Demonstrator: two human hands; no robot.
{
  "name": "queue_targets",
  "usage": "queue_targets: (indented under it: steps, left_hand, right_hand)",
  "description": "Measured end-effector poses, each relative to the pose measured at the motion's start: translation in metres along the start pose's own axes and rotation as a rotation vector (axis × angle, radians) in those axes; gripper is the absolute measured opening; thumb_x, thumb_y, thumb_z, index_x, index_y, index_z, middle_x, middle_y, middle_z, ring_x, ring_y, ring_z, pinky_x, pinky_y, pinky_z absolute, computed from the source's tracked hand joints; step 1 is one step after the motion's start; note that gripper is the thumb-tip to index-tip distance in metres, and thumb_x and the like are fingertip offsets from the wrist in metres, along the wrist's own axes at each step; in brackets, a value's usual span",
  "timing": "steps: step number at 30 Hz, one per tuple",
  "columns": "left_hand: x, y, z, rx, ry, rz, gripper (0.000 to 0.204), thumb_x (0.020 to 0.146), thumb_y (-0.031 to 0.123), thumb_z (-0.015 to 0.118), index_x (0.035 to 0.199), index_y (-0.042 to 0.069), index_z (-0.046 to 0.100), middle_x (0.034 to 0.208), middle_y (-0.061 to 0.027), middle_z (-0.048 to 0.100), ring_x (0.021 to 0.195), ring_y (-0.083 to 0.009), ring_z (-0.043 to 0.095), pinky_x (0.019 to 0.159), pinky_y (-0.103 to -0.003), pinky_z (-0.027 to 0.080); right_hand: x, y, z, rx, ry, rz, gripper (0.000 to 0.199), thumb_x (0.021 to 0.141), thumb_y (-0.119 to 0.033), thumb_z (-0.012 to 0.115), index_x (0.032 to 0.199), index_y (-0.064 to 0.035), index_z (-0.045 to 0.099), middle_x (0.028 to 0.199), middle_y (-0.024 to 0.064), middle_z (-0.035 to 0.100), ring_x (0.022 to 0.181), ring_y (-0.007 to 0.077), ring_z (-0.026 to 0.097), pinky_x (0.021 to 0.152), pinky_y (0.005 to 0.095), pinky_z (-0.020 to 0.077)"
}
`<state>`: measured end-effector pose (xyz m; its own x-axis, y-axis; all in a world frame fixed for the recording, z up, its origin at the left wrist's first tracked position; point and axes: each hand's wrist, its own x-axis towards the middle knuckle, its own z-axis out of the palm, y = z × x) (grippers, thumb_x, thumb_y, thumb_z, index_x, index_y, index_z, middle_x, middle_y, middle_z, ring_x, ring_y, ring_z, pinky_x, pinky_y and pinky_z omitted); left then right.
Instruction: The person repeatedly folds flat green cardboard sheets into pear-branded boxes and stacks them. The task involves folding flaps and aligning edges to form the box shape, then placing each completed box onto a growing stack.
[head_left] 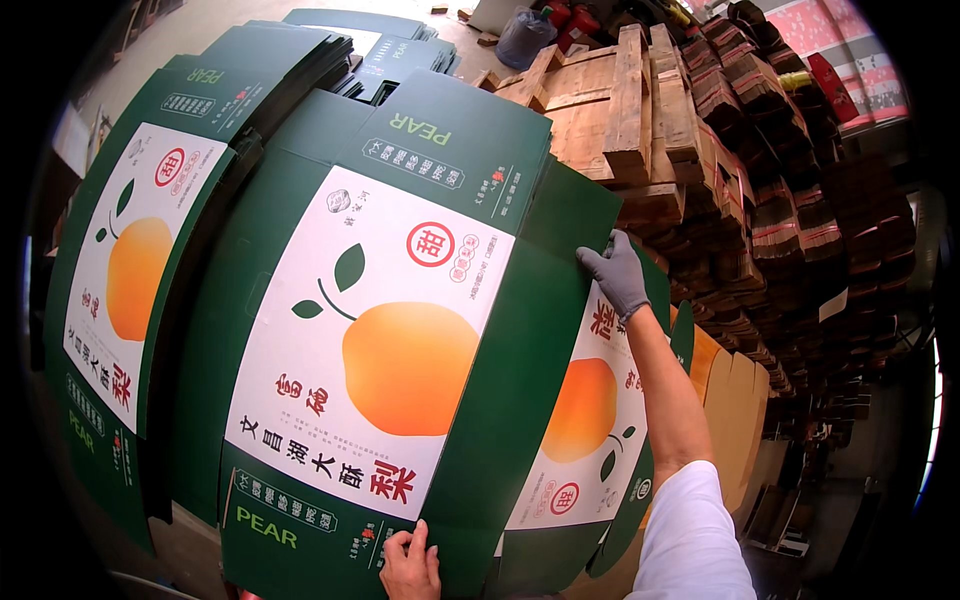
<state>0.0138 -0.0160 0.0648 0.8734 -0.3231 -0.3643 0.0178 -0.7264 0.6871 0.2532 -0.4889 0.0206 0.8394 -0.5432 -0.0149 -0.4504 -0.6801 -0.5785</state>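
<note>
A flat, unfolded green cardboard box point(495, 360) with white panels and large yellow pears lies before me, tilted across a stack of the same kind. My right hand point(615, 275), in a grey glove, grips its far right edge, with the thumb apart on the near side and the fingertips partly hidden. Bare and low in the view, my left hand point(410, 568) rests on the green flap below the white panel. Its fingers are slightly curled and lie on the cardboard, holding nothing that I can see.
A second stack of green flat boxes point(190, 100) stands at the left. Beyond the right arm are wooden pallets point(585, 110) and tall bundles of brown cardboard point(780, 200). Plain brown cardboard point(730, 400) lies beside my right forearm. A bluish plastic bag point(525, 38) sits at the back.
</note>
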Motion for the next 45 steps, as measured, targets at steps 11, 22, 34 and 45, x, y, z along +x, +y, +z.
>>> queue_targets:
  steps: [11,22,34,45]
  left_hand:
    - [-0.001,0.001,0.0,-0.001,0.024,0.01,0.047,0.091,0.014,0.063,0.138,0.012,0.054,0.112,-0.015,0.054,0.096,-0.0348,0.058,0.076,-0.043,0.051]
    - [-0.001,0.001,0.002,0.005,0.032,0.022,0.047,0.092,0.015,0.063,0.138,0.011,0.054,0.112,-0.0159,0.055,0.095,-0.0358,0.058,0.076,-0.044,0.051]
    - [0.0,0.001,0.003,0.022,0.058,0.055,0.048,0.091,0.015,0.064,0.138,0.011,0.053,0.11,-0.016,0.054,0.094,-0.0352,0.059,0.074,-0.042,0.052]
    - [0.0,-0.003,0.005,0.013,0.068,0.071,0.048,0.091,0.015,0.064,0.137,0.012,0.054,0.111,-0.0158,0.054,0.093,-0.0351,0.06,0.074,-0.043,0.052]
  right_hand:
    - [-0.005,-0.014,0.006,-0.165,0.024,0.044,0.078,0.077,-0.039,0.071,0.138,-0.0035,0.04,0.094,0.0179,0.068,0.088,0.0337,0.067,0.082,0.041,0.0515]
    - [-0.029,-0.036,0.025,-0.211,0.151,0.165,0.072,0.083,-0.035,0.064,0.144,-0.013,0.035,0.113,0.0241,0.067,0.1,0.0416,0.065,0.09,0.0464,0.05]
    - [-0.045,-0.055,0.042,-0.324,0.264,-0.57,0.026,0.085,-0.017,0.065,0.11,-0.0136,0.068,0.111,0.0068,0.062,0.097,0.0277,0.059,0.083,0.0398,0.0445]
    - [-0.061,-0.077,0.062,-0.346,0.085,-0.718,0.029,0.086,-0.024,0.064,0.112,-0.0105,0.069,0.111,0.0065,0.065,0.096,0.0286,0.059,0.082,0.0403,0.0453]
